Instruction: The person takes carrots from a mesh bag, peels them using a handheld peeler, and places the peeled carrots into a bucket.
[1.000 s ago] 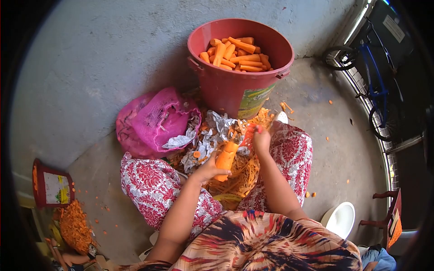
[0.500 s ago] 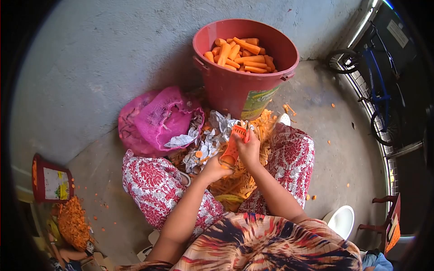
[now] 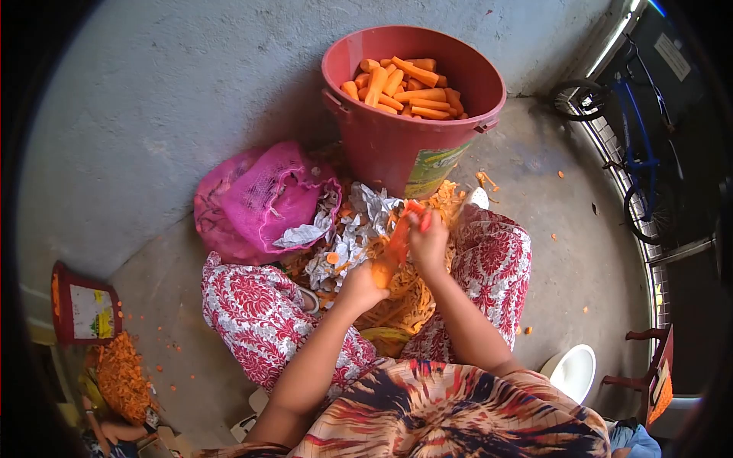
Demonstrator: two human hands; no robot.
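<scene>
Clasping the carrot (image 3: 381, 275), the left hand (image 3: 362, 290) sits nearer the body than the right hand (image 3: 429, 243), which grips the peeler (image 3: 398, 243) slanting toward, perhaps touching, the carrot.

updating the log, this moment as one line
left hand: holding orange carrot | right hand: holding orange-red plastic peeler | ahead: large red plastic bucket, carrots inside

hands (image 3: 360, 290): 2 | tool (image 3: 399, 243): 1 | held carrot (image 3: 381, 274): 1 | buckets (image 3: 374, 149): 2 | mesh bag (image 3: 259, 202): 1 | bicycle (image 3: 635, 149): 1 | basin (image 3: 574, 372): 1
</scene>
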